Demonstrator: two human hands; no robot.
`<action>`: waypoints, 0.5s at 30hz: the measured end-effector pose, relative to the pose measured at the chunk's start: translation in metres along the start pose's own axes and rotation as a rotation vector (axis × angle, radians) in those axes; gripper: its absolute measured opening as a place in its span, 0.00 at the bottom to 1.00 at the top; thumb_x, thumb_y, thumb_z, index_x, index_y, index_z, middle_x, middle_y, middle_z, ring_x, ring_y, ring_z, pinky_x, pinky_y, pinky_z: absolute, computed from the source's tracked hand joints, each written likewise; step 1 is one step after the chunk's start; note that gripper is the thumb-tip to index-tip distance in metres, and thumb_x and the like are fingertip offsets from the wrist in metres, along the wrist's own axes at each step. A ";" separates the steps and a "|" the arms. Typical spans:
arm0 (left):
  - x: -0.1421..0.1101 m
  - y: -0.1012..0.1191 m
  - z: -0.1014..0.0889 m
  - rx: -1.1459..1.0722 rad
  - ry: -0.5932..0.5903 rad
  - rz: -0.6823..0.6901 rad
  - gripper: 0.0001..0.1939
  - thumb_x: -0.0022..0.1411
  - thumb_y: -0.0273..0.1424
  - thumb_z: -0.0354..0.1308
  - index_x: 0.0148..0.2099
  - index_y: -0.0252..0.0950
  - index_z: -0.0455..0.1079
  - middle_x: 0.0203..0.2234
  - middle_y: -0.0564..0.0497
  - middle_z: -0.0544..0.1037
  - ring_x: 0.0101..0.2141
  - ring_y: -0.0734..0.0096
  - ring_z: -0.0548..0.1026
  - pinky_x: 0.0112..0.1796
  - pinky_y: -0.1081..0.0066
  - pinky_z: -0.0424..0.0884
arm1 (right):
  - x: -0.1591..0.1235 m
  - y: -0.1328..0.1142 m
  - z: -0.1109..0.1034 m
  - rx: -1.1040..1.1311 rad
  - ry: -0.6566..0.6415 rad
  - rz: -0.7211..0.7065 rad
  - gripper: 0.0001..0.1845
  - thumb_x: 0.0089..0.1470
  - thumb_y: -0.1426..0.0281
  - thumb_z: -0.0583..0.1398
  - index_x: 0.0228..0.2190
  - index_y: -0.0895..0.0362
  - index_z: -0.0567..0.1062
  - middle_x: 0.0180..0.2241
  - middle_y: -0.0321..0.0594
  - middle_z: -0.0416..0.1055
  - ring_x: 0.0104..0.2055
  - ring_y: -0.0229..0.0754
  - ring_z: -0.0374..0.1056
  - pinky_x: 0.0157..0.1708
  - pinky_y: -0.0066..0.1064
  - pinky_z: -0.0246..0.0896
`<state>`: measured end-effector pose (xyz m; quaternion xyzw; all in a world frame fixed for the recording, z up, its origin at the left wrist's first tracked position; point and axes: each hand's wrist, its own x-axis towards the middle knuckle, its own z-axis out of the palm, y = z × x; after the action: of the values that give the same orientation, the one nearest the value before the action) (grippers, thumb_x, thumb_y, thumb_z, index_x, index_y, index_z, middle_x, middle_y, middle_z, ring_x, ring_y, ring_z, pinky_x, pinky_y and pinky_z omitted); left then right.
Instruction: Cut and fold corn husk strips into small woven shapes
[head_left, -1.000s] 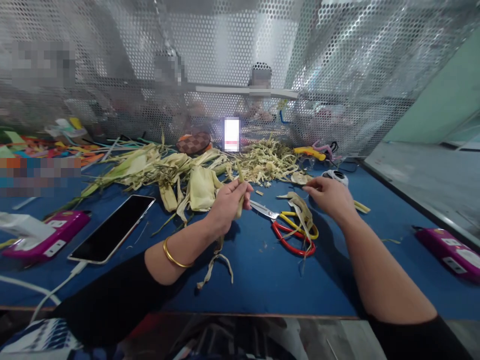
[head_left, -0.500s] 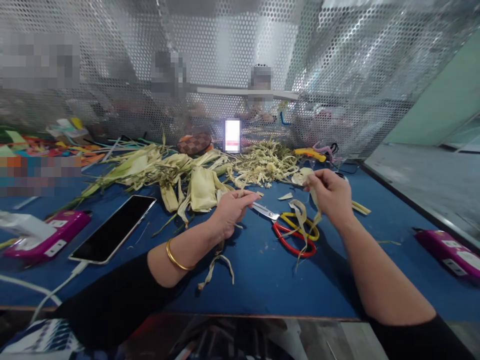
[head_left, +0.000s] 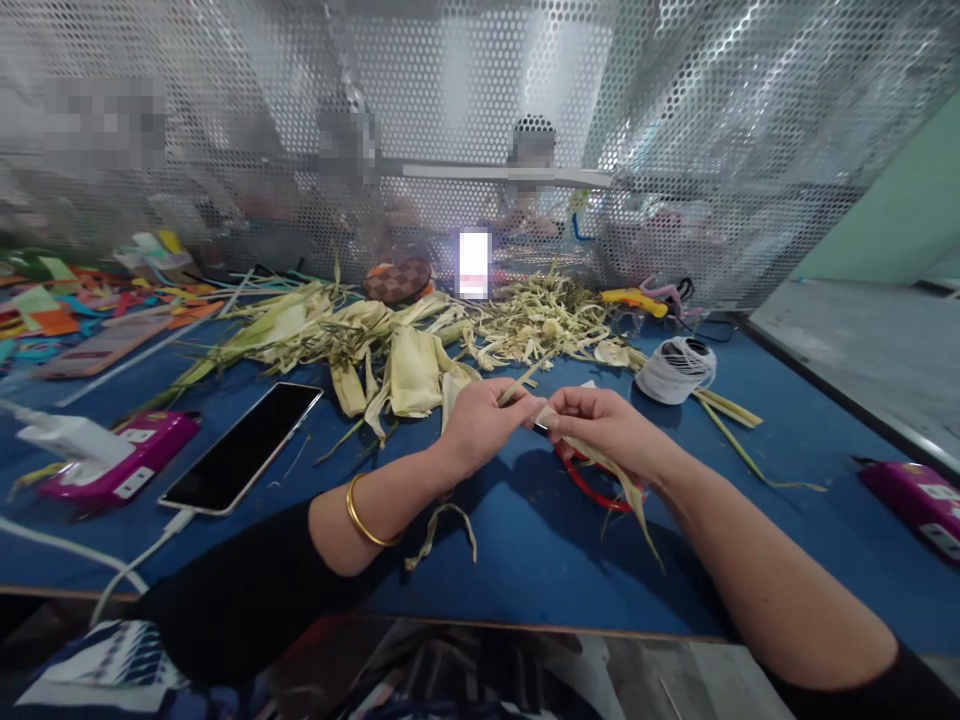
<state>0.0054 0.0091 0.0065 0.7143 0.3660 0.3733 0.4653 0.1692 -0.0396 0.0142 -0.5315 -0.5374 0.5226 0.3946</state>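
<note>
My left hand (head_left: 480,420) and my right hand (head_left: 600,425) meet above the middle of the blue table (head_left: 525,550). Both are closed in a pinch on a dried husk strip (head_left: 607,470), whose loose end hangs down under my right wrist. A thin stalk piece (head_left: 521,382) sticks up from my left fingers. Red and yellow scissors (head_left: 592,490) lie on the table just beneath my right hand, mostly hidden by it. Another husk scrap (head_left: 442,525) lies below my left wrist.
A heap of corn husks (head_left: 360,340) and shredded strips (head_left: 536,320) lies along the back. A phone (head_left: 244,445) on a cable, pink boxes (head_left: 120,465) (head_left: 911,495), a spool of white string (head_left: 675,368) and a yellow glue gun (head_left: 634,300) sit around. Perforated metal screen (head_left: 712,150) behind.
My right hand lifted a husk strip from beside the scissors and carried it left to meet my left hand. The view shifted slightly, showing the string spool.
</note>
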 end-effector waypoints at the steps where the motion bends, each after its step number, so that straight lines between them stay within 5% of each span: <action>1: 0.001 0.000 -0.001 0.040 0.027 0.013 0.14 0.55 0.34 0.57 0.21 0.35 0.66 0.17 0.57 0.67 0.22 0.77 0.61 0.26 0.74 0.57 | 0.000 0.000 -0.001 -0.033 0.003 0.001 0.19 0.38 0.58 0.69 0.23 0.58 0.70 0.19 0.31 0.70 0.19 0.31 0.65 0.21 0.23 0.59; 6: 0.006 -0.001 -0.009 0.181 0.131 0.049 0.15 0.55 0.34 0.57 0.19 0.35 0.64 0.16 0.57 0.66 0.21 0.78 0.61 0.26 0.74 0.56 | -0.005 -0.003 -0.015 -0.182 0.032 -0.019 0.16 0.43 0.58 0.65 0.20 0.58 0.71 0.18 0.33 0.70 0.19 0.33 0.65 0.22 0.25 0.60; 15: 0.017 -0.011 -0.020 0.088 0.220 -0.016 0.14 0.54 0.36 0.57 0.21 0.35 0.65 0.16 0.57 0.67 0.20 0.78 0.59 0.24 0.75 0.54 | -0.005 -0.002 -0.047 -0.267 0.209 -0.049 0.22 0.41 0.50 0.64 0.18 0.57 0.71 0.16 0.34 0.67 0.18 0.33 0.61 0.20 0.26 0.59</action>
<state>-0.0067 0.0350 0.0050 0.6858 0.4367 0.4293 0.3933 0.2152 -0.0373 0.0239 -0.6175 -0.5709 0.3787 0.3865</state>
